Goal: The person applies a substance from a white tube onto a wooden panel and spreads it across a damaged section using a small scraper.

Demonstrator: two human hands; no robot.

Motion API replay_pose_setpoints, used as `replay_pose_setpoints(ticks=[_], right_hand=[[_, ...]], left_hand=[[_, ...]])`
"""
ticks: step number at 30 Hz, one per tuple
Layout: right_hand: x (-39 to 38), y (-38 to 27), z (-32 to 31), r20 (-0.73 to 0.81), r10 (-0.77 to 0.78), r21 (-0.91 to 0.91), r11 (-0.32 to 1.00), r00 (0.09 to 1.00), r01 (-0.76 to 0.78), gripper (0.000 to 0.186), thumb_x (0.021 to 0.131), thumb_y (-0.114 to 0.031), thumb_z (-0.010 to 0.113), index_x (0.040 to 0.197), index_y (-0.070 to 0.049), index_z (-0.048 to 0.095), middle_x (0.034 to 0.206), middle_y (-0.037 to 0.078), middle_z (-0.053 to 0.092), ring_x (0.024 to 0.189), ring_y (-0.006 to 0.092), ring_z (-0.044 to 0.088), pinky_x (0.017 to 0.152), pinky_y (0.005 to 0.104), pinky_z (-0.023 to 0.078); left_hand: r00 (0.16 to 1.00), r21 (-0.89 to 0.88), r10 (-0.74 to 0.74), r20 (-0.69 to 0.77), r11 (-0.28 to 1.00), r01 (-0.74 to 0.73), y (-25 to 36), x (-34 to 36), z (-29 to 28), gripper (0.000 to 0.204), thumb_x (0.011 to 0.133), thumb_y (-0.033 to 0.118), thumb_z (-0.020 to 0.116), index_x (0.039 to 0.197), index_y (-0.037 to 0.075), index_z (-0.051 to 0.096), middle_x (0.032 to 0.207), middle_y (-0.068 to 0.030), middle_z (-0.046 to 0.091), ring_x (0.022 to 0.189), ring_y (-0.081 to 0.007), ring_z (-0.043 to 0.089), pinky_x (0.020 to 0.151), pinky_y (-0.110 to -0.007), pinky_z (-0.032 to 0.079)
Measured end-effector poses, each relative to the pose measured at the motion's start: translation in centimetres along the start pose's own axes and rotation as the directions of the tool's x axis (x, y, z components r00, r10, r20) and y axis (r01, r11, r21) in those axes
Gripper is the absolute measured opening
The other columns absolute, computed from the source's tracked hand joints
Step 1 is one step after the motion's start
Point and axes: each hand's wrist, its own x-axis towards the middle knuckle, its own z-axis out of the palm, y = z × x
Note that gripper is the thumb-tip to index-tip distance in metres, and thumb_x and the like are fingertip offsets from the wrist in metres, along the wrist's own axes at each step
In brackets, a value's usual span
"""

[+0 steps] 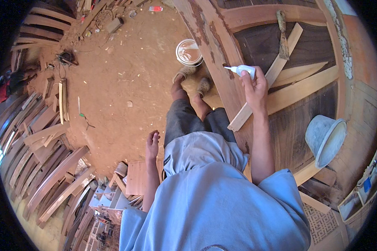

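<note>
My right hand [256,90] is closed around a small white glue bottle [246,71]. Its thin nozzle points left, over a reddish wooden frame board [222,79] with dark, rough patches along it. Past that hand, a putty knife [283,37] with a worn handle lies across a pale wood strip [241,118], which slants over the dark panels of the frame. My left hand [153,144] hangs beside my left leg, holding nothing, its fingers loosely bent and a little apart.
A white bucket [189,53] stands on the brown dirt floor near my feet. On the right a grey bucket [325,141] lies tipped over on the wooden panel. Curved timber pieces [50,184] are stacked along the left, with scraps [114,25] at the far left.
</note>
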Motion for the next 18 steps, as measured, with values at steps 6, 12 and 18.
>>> replay_pose_setpoints(ticks=[6, 12, 18], right_hand=[[0.0, -0.9, -0.2, 0.012, 0.068, -0.028, 0.997, 0.998, -0.068, 0.022, 0.095, -0.022, 0.064, 0.098, 0.0, 0.064, 0.089, 0.008, 0.069, 0.082, 0.0152, 0.063, 0.073, 0.0325, 0.05], [0.0, -0.5, -0.2, -0.013, 0.062, -0.013, 0.998, 0.998, -0.063, 0.022, 0.093, -0.022, 0.066, 0.097, -0.001, 0.063, 0.085, 0.008, 0.067, 0.077, 0.0147, 0.061, 0.069, 0.032, 0.05], [0.0, -0.3, -0.3, -0.027, 0.026, -0.056, 0.998, 0.999, -0.027, 0.019, 0.092, -0.019, 0.066, 0.094, -0.001, 0.063, 0.081, 0.007, 0.067, 0.074, 0.0145, 0.062, 0.067, 0.0319, 0.05]], left_hand=[[1.0, 0.0, 0.016, -0.008, 1.0, -0.016, 0.9, 0.3, -0.4, 0.049, 0.101, 0.04, 0.048, 0.132, 0.001, 0.052, 0.127, -0.0145, 0.061, 0.113, -0.0249, 0.06, 0.093, -0.038, 0.046], [0.998, 0.036, 0.024, -0.05, 0.999, -0.022, 0.0, -0.1, -0.3, 0.043, 0.101, 0.035, 0.051, 0.126, 0.001, 0.058, 0.115, -0.0112, 0.066, 0.101, -0.0187, 0.063, 0.083, -0.031, 0.049], [0.998, 0.072, 0.042, -0.046, 0.997, -0.038, 0.1, -0.1, -0.3, 0.041, 0.101, 0.035, 0.05, 0.124, 0.002, 0.058, 0.113, -0.0109, 0.066, 0.1, -0.0187, 0.063, 0.083, -0.031, 0.05]])
